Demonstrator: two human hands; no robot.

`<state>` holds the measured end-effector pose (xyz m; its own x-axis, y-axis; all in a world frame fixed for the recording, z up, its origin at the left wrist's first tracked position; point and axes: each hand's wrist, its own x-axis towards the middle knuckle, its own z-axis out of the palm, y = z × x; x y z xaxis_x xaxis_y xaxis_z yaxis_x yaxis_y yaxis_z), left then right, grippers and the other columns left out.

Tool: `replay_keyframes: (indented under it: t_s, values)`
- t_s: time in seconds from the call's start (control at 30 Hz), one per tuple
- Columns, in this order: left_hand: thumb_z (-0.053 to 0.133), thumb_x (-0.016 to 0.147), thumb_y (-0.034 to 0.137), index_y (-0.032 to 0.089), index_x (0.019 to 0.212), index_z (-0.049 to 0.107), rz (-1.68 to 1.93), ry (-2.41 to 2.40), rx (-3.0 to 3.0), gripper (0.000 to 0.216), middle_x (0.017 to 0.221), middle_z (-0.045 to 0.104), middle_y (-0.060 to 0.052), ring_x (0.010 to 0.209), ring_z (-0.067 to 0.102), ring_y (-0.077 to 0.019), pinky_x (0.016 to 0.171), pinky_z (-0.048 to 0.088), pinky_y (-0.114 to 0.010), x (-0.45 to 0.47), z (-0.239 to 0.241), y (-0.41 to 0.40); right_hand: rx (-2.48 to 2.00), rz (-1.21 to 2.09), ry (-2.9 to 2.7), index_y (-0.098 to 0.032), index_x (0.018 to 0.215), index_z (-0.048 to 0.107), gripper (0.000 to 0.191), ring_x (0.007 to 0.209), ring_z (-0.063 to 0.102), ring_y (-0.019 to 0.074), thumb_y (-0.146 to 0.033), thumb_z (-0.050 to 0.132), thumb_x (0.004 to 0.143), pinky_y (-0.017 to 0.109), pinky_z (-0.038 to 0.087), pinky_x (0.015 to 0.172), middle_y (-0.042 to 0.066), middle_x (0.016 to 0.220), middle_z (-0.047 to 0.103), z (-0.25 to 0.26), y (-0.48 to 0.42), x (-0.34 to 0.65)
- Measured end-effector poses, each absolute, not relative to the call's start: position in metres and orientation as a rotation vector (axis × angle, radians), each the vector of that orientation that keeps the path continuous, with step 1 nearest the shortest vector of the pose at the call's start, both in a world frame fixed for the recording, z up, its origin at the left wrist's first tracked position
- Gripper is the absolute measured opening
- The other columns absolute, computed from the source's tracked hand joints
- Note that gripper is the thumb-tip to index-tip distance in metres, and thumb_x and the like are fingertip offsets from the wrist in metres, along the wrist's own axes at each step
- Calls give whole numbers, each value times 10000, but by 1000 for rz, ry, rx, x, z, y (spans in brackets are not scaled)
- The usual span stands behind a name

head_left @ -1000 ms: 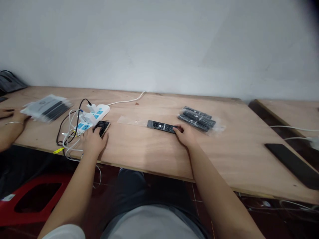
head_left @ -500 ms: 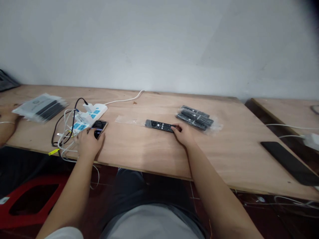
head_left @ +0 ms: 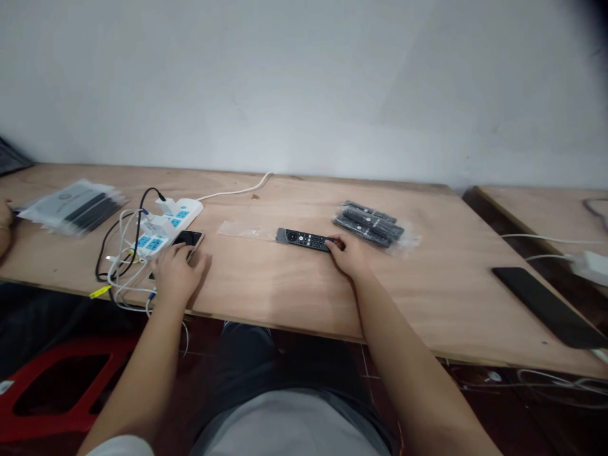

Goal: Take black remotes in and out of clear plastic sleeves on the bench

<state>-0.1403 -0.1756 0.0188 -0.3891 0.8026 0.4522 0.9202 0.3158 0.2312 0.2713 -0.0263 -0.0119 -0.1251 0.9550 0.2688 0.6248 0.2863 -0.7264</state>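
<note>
My left hand rests on a phone lying flat on the wooden table, its fingers curled loosely over the phone's near end. My right hand grips the near end of a black remote control that lies on the table beside an empty clear plastic bag. A pile of bagged black remotes lies just behind my right hand.
A white and blue power strip with tangled cables sits left of the phone. Bagged remotes lie at the far left near another person's hand. A dark phone lies at the right edge. A red stool stands below.
The phone's screen lit up half a second ago and is dark now. My left hand has slid a little back toward me over the phone. My right hand stays on the remote.
</note>
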Motion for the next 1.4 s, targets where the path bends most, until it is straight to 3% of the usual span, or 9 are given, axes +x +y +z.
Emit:
replay_keyframes:
  t_s: [0.17, 0.3, 0.63, 0.8, 1.03, 1.23, 1.4]
  values:
    - [549, 927, 507, 175, 1330, 608, -672, -2140, -2013, 525, 1412, 602, -147, 1357, 503, -323, 1174, 350, -453, -101, 20, -144, -1481, 525, -1791, -180, 1006, 745, 293, 794, 633, 238, -387, 595, 864, 381, 503, 767, 85, 862, 717, -12, -25, 272]
    - [538, 935, 586, 167, 1477, 496, -548, -2142, -2223, 687, 1557, 481, -162, 1442, 438, -326, 1199, 332, -446, -83, 15, -119, -1487, 496, -1766, -187, 1050, 737, 304, 776, 629, 236, -374, 599, 854, 387, 504, 773, 73, 838, 699, -12, -26, 273]
    - [412, 949, 660, 18, 1427, 519, -349, -2485, -2033, 808, 1535, 456, -289, 1464, 395, -409, 1199, 307, -513, -116, 15, -50, -1508, 463, -1765, -207, 1013, 748, 268, 772, 631, 238, -355, 582, 863, 395, 499, 805, 70, 823, 706, -11, -26, 272]
    - [396, 984, 626, -40, 1508, 374, -650, -2582, -1841, 847, 1631, 257, -316, 1547, 218, -404, 1237, 240, -512, -112, 28, -36, -1517, 447, -1752, -207, 1008, 739, 260, 784, 632, 241, -363, 586, 866, 400, 499, 820, 75, 832, 712, -10, -27, 270]
    - [455, 988, 558, 79, 1410, 521, -801, -2303, -2130, 642, 1492, 520, -236, 1431, 450, -330, 1204, 333, -446, -73, 5, -55, -1579, 511, -1659, -184, 1013, 718, 276, 753, 639, 226, -384, 636, 840, 387, 514, 801, 83, 868, 726, -8, -29, 267]
    - [548, 913, 608, 85, 1388, 564, -660, -2142, -2269, 706, 1518, 501, -223, 1446, 426, -368, 1221, 318, -486, -65, -6, -64, -1596, 528, -1570, -197, 900, 698, 197, 759, 665, 223, -364, 613, 838, 384, 526, 816, 69, 828, 737, -8, -31, 272]
    - [520, 921, 616, 118, 1421, 557, -662, -1918, -2496, 706, 1521, 524, -165, 1449, 443, -312, 1239, 317, -443, -50, -4, -68, -1612, 537, -1533, -191, 903, 691, 209, 768, 671, 222, -375, 629, 826, 382, 522, 820, 72, 851, 742, -5, -32, 272]
